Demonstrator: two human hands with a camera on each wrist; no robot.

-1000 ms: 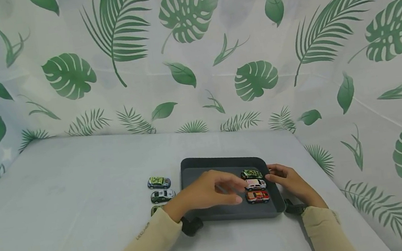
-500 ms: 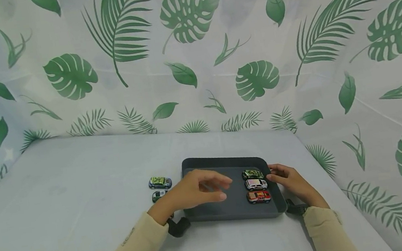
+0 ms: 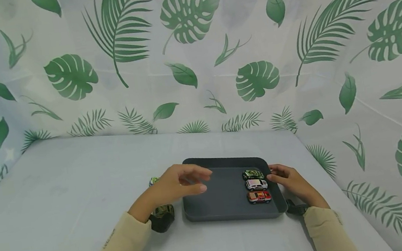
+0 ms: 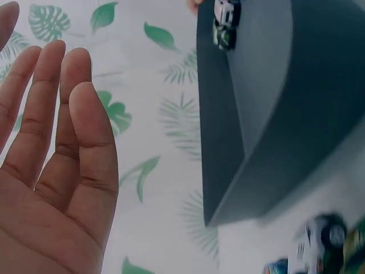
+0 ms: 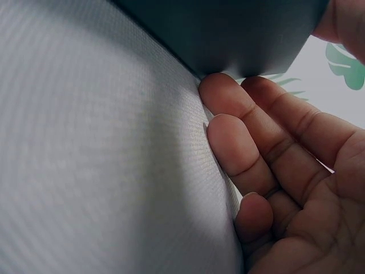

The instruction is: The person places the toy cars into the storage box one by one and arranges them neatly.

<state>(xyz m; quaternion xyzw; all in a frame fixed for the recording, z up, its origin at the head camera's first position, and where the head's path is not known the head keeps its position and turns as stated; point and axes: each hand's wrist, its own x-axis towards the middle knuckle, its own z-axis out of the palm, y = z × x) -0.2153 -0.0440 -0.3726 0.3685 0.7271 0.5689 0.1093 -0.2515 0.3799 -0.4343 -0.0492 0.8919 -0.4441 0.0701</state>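
Note:
A dark grey tray (image 3: 214, 198) lies on the table. Inside its right end three toy cars stand in a column: a green camouflage car (image 3: 253, 174), a white car with a pinkish roof (image 3: 256, 184) and a red-orange car (image 3: 259, 197). My right hand (image 3: 295, 183) grips the tray's right wall, thumb at the rim and fingertips against the outside. Above the tray's left edge, my left hand (image 3: 172, 184) holds nothing, its fingers loosely extended. Left of the tray, a yellow-green car (image 3: 153, 181) and a camouflage car (image 3: 165, 209) are partly hidden; a white-and-black car (image 4: 308, 245) shows in the left wrist view.
White cloth covers the table (image 3: 80, 192). Leaf-printed fabric walls (image 3: 210, 77) rise behind and at the sides. A black wrist camera (image 3: 161, 222) sits under my left wrist, close to the cars outside the tray.
My left hand has moved left, from over the cars in the tray to the tray's left edge, now covering much of the cars outside. My right hand stays at the tray's right wall.

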